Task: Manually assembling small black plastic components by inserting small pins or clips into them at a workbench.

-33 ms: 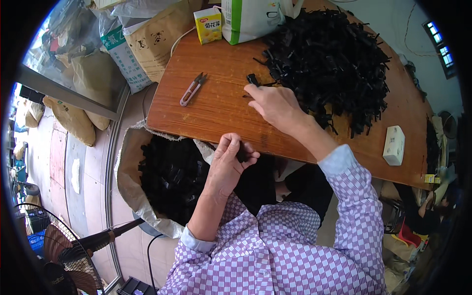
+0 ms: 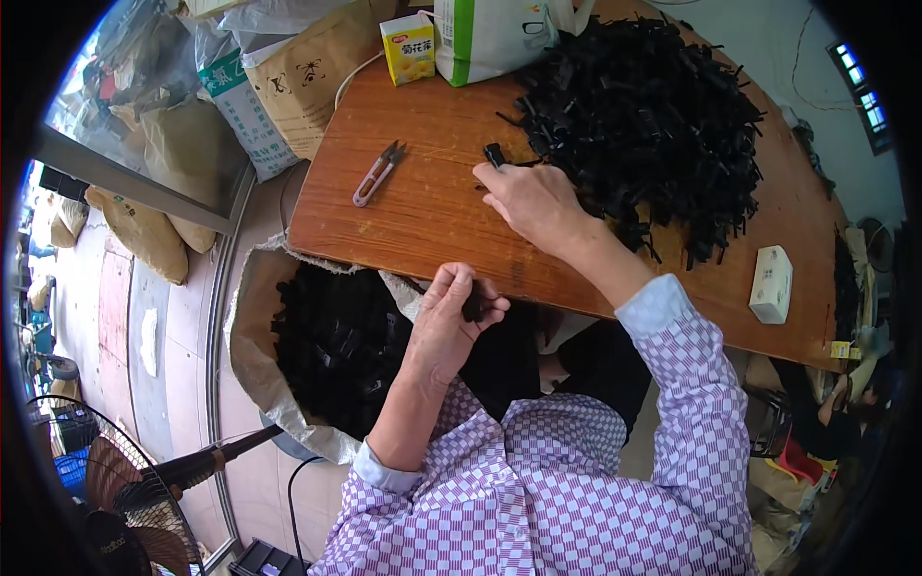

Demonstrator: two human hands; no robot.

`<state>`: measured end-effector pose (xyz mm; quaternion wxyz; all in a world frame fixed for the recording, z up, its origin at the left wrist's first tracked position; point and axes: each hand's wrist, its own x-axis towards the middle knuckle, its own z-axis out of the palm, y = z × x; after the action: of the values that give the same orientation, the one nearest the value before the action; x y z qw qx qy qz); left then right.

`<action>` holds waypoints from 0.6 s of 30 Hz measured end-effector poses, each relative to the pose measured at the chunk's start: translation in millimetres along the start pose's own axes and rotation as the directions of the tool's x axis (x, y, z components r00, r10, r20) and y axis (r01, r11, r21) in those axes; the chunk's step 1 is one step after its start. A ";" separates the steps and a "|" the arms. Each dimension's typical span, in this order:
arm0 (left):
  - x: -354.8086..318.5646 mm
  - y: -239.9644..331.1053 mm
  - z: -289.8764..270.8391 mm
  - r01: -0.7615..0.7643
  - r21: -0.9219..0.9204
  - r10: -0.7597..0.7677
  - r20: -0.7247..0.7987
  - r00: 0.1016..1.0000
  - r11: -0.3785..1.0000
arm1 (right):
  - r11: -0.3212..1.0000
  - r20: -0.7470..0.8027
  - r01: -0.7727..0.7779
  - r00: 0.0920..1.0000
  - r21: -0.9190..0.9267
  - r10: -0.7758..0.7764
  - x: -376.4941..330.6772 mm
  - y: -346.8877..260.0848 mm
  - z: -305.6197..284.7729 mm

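My left hand is closed just off the table's near edge, its fingers curled round a small black piece mostly hidden by them. Over the tabletop, my right hand has its fingers bent toward the thumb; a dark sliver shows by the fingertips, too small to name. One black piece lies just beyond those fingers. To the right rises a big heap of small black pieces with thin strip-like ends. Thread snips rest on the wood, left of my right hand.
A pale woven sack of black pieces sits against the left edge of the brown table. A yellow box and white-green bag stand at the back, a white box at right. A fan is lower left.
My right hand has shifted very slightly left and down. Otherwise the hands and things look the same.
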<state>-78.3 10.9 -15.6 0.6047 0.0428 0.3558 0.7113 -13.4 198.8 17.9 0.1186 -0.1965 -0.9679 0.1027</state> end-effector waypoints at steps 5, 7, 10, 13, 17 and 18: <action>2.3 0.6 3.7 0.045 -0.014 -0.045 -0.008 0.999 0.999 | 0.970 -0.082 0.092 0.990 -0.226 -0.113 16.6 14.7 15.2; 5.0 4.2 7.0 0.037 -0.002 -0.037 -0.024 0.999 0.999 | 0.985 -0.105 0.049 0.992 -0.164 -0.067 19.2 23.7 18.2; 12.5 7.8 13.3 -0.089 0.166 0.091 -0.003 0.996 0.982 | 0.877 -0.418 0.099 0.900 0.469 0.122 19.3 30.9 13.8; 21.0 15.1 24.6 -0.278 0.425 0.289 0.041 0.957 0.862 | 0.318 -0.102 -0.029 0.916 0.948 0.387 10.3 28.7 0.4; 23.1 21.0 47.8 -0.382 0.557 0.429 0.051 0.902 0.737 | 0.264 -0.025 -0.088 0.918 0.960 0.396 -31.2 -1.7 -21.5; 20.4 20.2 52.4 -0.382 0.559 0.424 0.058 0.904 0.736 | 0.331 -0.067 -0.061 0.930 0.941 0.361 -43.5 -4.9 -21.5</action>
<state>-74.7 52.6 27.1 0.3836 0.2671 0.5516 0.6909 29.6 180.1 31.4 0.3216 -0.2321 -0.6797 0.6170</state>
